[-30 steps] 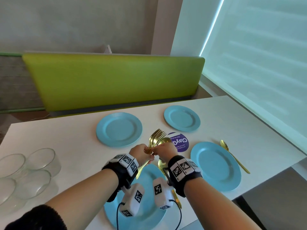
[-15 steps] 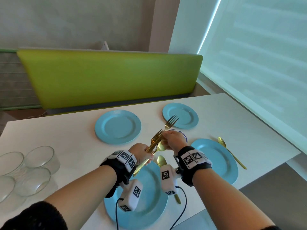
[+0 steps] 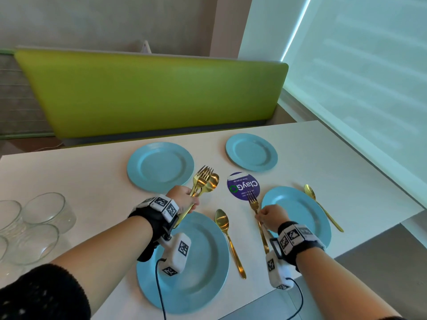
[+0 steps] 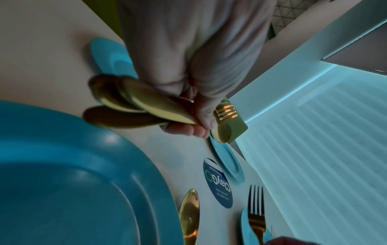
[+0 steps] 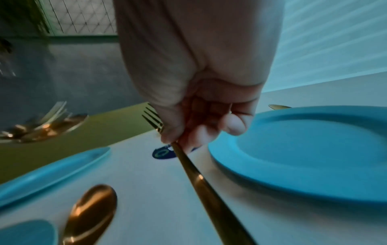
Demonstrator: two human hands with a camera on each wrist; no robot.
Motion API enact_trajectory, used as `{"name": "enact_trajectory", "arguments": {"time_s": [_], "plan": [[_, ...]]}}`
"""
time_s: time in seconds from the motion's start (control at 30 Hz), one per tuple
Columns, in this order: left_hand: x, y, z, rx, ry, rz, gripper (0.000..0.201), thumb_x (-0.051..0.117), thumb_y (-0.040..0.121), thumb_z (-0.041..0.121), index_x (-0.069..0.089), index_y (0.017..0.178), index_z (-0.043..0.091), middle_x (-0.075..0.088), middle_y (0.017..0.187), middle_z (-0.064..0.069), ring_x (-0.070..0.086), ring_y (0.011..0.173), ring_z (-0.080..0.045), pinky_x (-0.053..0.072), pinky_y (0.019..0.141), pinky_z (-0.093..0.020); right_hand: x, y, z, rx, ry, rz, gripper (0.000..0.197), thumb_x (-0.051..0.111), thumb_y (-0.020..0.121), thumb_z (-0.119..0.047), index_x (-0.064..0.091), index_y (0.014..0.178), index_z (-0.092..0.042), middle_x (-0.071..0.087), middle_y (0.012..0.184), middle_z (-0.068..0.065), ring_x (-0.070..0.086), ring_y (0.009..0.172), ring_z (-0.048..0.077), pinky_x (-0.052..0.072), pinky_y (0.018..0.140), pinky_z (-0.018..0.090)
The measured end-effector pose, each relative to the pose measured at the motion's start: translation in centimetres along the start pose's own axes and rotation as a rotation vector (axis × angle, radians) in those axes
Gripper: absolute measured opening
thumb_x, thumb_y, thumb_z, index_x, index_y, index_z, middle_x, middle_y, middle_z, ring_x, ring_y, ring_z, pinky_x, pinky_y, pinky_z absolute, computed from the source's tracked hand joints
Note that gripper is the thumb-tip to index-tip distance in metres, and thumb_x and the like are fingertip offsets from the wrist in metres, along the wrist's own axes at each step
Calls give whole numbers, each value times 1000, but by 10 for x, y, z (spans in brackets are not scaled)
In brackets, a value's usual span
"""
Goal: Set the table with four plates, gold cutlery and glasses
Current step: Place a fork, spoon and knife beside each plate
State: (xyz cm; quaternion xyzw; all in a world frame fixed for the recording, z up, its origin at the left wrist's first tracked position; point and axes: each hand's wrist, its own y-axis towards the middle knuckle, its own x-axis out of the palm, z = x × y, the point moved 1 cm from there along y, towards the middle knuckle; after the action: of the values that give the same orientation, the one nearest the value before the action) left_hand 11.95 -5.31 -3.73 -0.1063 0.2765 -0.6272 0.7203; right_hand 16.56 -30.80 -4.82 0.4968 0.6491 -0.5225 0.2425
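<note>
One fork point(image 3: 256, 212) pinched in the right hand point(image 3: 270, 217), going down left of the plate point(image 3: 302, 211); left hand point(image 3: 182, 199) grips the cutlery bunch point(image 3: 204, 183). Next: lay it flat, let go.

Four round light-blue plates point(image 3: 160, 167) sit on the white surface point(image 3: 69, 172), two toward its far edge and two at the near edge. The left hand point(image 3: 182, 199) grips a bunch of gold forks and spoons point(image 3: 204, 181) above the surface. The right hand point(image 3: 271, 217) pinches a single gold fork point(image 3: 255, 207) just left of the near right plate point(image 3: 300, 209). A gold spoon point(image 3: 227, 236) lies between the near plates; another gold spoon point(image 3: 322, 206) lies by the right edge. Clear glass bowls point(image 3: 46, 210) cluster at the left edge beside a round purple sticker point(image 3: 243, 185) mid-surface.
</note>
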Motion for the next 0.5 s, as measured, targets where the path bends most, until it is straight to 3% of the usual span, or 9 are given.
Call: {"name": "enact_trajectory", "arguments": {"time_s": [0.13, 0.23, 0.27, 0.33, 0.4, 0.5], "plan": [[4, 3, -1, 1, 9, 7, 24, 57, 89, 3, 58, 67, 12, 59, 68, -4, 53, 59, -12, 47, 57, -20, 13, 4, 11, 29, -99, -57, 23, 61, 88, -26, 58, 66, -18, 66, 90, 5, 60, 86, 20, 49, 85, 28], [7, 5, -1, -3, 3, 7, 23, 57, 90, 4, 58, 69, 14, 60, 69, -3, 53, 60, -12, 47, 57, -20, 19, 8, 14, 36, -113, -53, 23, 60, 89, -29, 69, 94, -8, 69, 104, 7, 63, 100, 22, 50, 90, 28], [8, 5, -1, -4, -1, 7, 23, 57, 90, 5, 57, 70, 14, 60, 69, -3, 53, 60, -11, 47, 57, -20, 21, 10, 16, 35, -115, -49, 23, 60, 90, -29, 69, 96, -8, 69, 103, 6, 63, 100, 21, 50, 90, 29], [8, 5, -2, -4, -11, 14, 22, 56, 91, 5, 57, 71, 14, 60, 69, -2, 53, 60, -11, 47, 58, -20, 25, 14, 19, 36, -102, -52, 17, 61, 89, -26, 64, 76, -14, 65, 92, 4, 60, 89, 18, 49, 88, 27], [8, 5, -3, -5, -16, 21, 21, 56, 91, 5, 58, 72, 14, 60, 70, -2, 54, 61, -11, 47, 59, -21, 29, 19, 22, 50, -86, -47, 26, 63, 87, -22, 57, 62, -19, 63, 86, 2, 56, 83, 15, 49, 82, 26], [7, 5, -5, -8, -7, 30, 20, 56, 90, 4, 58, 73, 13, 60, 70, -2, 53, 61, -12, 47, 58, -21, 32, 20, 23, 73, -59, -45, 12, 63, 85, -17, 71, 81, -10, 71, 93, 7, 64, 88, 21, 53, 83, 28]]}}
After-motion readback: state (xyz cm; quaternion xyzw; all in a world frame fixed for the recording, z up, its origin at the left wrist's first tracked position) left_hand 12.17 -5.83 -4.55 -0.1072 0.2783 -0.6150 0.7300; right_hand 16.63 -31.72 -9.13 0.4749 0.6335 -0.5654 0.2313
